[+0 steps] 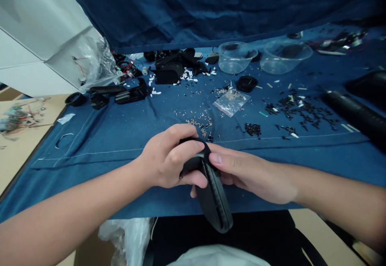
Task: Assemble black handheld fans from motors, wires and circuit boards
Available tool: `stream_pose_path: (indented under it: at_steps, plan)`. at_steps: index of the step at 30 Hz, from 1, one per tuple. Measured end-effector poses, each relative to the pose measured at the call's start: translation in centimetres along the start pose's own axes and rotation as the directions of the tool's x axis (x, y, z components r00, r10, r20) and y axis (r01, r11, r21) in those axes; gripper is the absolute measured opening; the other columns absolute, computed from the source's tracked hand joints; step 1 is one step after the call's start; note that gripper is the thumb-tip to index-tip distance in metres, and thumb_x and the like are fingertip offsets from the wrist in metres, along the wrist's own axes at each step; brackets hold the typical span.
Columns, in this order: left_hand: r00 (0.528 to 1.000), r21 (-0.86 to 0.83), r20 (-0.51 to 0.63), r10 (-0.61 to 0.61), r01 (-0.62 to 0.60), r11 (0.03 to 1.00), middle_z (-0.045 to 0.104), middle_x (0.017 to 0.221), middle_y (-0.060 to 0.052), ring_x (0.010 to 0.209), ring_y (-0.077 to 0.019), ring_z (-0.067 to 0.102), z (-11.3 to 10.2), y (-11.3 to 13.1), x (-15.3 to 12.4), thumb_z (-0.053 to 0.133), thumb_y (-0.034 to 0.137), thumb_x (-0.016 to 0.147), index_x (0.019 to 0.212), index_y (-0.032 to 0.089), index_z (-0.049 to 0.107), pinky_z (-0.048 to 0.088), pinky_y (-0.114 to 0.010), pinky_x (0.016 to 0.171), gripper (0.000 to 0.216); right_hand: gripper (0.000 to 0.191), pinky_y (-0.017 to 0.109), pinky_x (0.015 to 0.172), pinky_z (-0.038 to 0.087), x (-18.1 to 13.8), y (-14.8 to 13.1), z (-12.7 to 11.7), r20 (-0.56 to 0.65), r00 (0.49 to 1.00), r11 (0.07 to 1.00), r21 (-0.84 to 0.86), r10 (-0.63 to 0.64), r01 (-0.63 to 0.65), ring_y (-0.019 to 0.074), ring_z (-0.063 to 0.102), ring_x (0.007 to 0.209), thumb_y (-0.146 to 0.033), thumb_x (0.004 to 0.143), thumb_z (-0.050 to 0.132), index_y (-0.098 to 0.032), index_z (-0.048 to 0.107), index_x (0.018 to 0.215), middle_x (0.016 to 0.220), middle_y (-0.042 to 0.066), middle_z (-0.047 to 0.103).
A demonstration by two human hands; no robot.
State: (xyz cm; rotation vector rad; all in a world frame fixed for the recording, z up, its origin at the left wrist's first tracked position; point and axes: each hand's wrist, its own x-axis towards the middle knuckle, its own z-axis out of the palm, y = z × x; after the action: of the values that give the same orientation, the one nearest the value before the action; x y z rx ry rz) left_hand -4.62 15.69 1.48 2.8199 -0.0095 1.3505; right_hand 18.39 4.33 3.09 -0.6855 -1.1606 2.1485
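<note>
On my feed now: the left hand [164,157] has its grip clenched on a curved black plastic housing [217,205]. The right hand [250,173] is grasping it too, out over the near edge of the blue-clothed table [90,157], small screws [199,121] scattered just beyond.

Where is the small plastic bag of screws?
In the head view, the small clear plastic bag of screws lies on the blue cloth, beside a round black plastic part.

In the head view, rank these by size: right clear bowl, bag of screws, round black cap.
Largest first: clear bowl, bag of screws, round black cap.
</note>
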Motion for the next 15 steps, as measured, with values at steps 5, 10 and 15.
stream_pose_path:
  at_steps: [5, 10, 15]
  plan:
    - [0.999, 0.074, -0.023, -0.029, 0.03, 0.997, 0.066, 0.121, -0.012, 0.11, -0.0205, 0.073, -0.2, 0.4, 0.0, 0.057, 0.072, 0.113, 0.127, 0.019, 0.062, 0.071, -0.034, 0.092, 0.055, 0.071, 0.038, 0.113, 0.058, -0.3, -0.2, -0.2, 0.056, 0.998, 0.999, -0.011, -0.041, 0.042, 0.0202, 0.069, 0.128, -0.055, 0.113, 0.071, -0.028, 0.041, 0.171, 0.141, 0.009, 0.064]
    - [0.999, 0.137, -0.031, -0.013, 0.017, 0.99, 0.065, 0.121, -0.012, 0.106, -0.0212, 0.072, -0.1, 0.8, 0.2, 0.058, 0.069, 0.114, 0.12, 0.019, 0.064, 0.07, -0.035, 0.087, 0.051, 0.07, 0.027, 0.093, 0.056, 0.2, 0.0, 0.6, -0.009, 0.99, 0.952, -0.275, -0.142, 0.134, 0.011, 0.061, 0.097, -0.028, 0.099, 0.086, -0.022, 0.045, 0.155, 0.111, 0.0, 0.062]
    - [0.997, 0.141, -0.049, 0.054, -0.047, 0.989, 0.067, 0.118, -0.011, 0.096, -0.0217, 0.073, 0.0, 0.5, 0.8, 0.064, 0.062, 0.111, 0.113, 0.023, 0.064, 0.068, -0.034, 0.071, 0.039, 0.094, 0.032, 0.087, 0.057, -0.1, 0.8, 1.1, -0.127, 0.971, 0.88, -0.459, -0.204, 0.125, 0.0151, 0.059, 0.096, -0.027, 0.102, 0.071, -0.029, 0.017, 0.179, 0.117, 0.003, 0.061]
